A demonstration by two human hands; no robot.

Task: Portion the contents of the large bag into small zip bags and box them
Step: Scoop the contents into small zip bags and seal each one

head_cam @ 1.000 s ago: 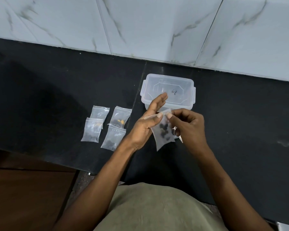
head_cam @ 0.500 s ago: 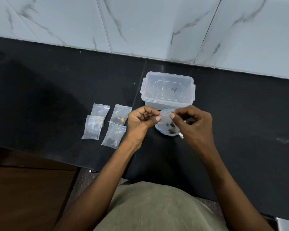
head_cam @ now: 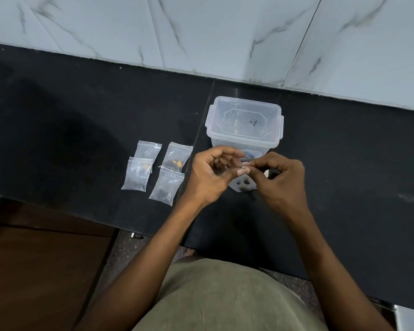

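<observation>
Head view — four filled zip bags [head_cam: 157, 172] lying, a fifth bag [head_cam: 242, 185] pinched by both hands' fingers [head_cam: 241, 172] — one lidded box [head_cam: 245, 125].

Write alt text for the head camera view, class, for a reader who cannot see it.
Both hands, left hand and right hand, pinch the top of a small zip bag holding dark pieces, above a black counter. Four filled small bags lie to the left; a lidded clear plastic box stands behind.

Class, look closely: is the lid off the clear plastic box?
No, the lid sits closed on the clear plastic box behind the hands.
</observation>
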